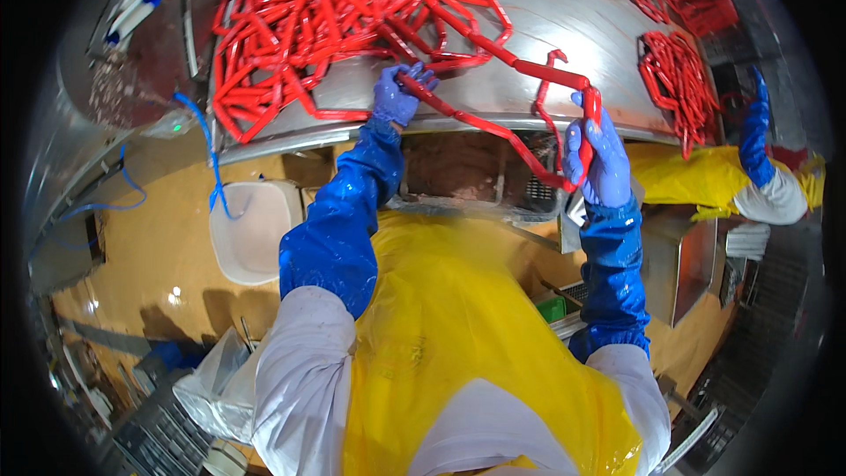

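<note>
A string of red sausage links [493, 130] hangs in a loop between my two gloved hands, over the near edge of the steel table. My left hand [399, 95], in a purple glove, is closed round one end of this stretch. My right hand [604, 154] is raised at the right, gripping the string where it bends between fingers and thumb. From there the links run back up to a big tangled pile of red sausages [304, 35] on the table, beyond my left hand. A short hooked piece of the string dangles left of my right hand.
The steel table [608, 48] carries more red sausage heaps [679, 79] at the right. Below its edge sits a clear-walled tub of brownish-pink matter [449, 167]. A white bin [254, 234] stands at left, near a blue hose [211, 154]. A co-worker in a yellow apron [683, 178] is at right.
</note>
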Available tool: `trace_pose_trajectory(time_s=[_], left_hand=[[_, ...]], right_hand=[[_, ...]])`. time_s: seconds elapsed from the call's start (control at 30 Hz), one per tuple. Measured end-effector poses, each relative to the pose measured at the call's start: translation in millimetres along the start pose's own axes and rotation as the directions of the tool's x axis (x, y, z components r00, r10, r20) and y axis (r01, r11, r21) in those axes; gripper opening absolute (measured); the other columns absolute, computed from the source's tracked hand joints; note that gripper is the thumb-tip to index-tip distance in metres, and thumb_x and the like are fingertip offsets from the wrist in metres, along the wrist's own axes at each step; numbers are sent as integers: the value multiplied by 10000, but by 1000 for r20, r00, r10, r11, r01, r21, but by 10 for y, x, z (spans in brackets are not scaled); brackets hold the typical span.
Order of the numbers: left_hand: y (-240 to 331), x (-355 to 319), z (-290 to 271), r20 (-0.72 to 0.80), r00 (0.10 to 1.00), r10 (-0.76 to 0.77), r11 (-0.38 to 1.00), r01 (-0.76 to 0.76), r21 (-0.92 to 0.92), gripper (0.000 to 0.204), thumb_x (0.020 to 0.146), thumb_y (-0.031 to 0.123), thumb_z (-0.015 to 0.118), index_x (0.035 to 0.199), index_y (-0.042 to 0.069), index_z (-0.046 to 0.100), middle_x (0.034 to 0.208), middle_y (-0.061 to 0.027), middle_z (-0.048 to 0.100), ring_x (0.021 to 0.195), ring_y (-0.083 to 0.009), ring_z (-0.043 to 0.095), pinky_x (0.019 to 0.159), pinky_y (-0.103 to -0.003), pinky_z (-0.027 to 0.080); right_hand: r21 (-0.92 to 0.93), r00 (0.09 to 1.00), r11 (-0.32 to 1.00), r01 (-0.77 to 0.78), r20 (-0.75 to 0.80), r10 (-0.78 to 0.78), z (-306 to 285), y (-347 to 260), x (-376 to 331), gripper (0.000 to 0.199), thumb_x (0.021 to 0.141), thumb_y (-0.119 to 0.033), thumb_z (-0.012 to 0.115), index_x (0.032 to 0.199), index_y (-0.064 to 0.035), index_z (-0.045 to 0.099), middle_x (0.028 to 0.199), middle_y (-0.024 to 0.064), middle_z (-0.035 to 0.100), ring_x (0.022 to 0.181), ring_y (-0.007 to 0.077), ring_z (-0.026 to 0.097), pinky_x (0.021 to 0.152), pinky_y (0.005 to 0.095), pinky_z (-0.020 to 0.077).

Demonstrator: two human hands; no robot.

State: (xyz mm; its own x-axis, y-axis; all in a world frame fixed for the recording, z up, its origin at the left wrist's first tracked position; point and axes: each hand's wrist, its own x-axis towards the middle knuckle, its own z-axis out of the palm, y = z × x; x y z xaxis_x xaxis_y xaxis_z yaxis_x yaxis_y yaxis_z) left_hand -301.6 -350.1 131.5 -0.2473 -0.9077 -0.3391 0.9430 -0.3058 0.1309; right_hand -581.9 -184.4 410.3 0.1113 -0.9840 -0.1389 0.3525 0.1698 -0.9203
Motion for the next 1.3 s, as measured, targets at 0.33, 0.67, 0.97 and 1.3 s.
trace_pose_trajectory(time_s=[0.33,0.67,0.97,1.3], left_hand=[[-833,1202,919,284,940,-189,950,248,-189,404,865,211,460,1171,-24,578,1412,-324,448,1350,-503,391,1147,-676,260],[694,1302,1039,254,946,200,961,-241,140,371,843,202,512,1150,4,570,1184,-158,623,1099,-345,604,1043,-585,429],[1186,203,2287,344,908,240,728,-403,555,302,897,204,498,1046,-40,592,984,-208,688,997,-376,667,962,-476,517],[285,-432,1011,403,841,361,394,-529,752,216,947,229,508,933,44,618,917,-107,666,862,-242,641,842,-353,511]], right_hand=[[215,961,968,130,-270,-69,-595,-424,-1039,377,1007,-182,526,1351,-56,440,825,15,483,475,68,379,394,216,363],[462,872,858,224,-489,36,-2061,445,-585,193,1030,-218,518,1170,-89,553,746,-39,431,565,72,389,505,244,361],[-873,861,361,-329,-434,-264,-2314,1912,1590,449,892,-375,677,1154,-18,603,1017,195,661,848,385,655,768,454,548],[-8,878,884,-466,114,464,721,1416,2317,304,925,-437,650,981,-143,702,872,-30,659,831,101,592,814,322,451]])
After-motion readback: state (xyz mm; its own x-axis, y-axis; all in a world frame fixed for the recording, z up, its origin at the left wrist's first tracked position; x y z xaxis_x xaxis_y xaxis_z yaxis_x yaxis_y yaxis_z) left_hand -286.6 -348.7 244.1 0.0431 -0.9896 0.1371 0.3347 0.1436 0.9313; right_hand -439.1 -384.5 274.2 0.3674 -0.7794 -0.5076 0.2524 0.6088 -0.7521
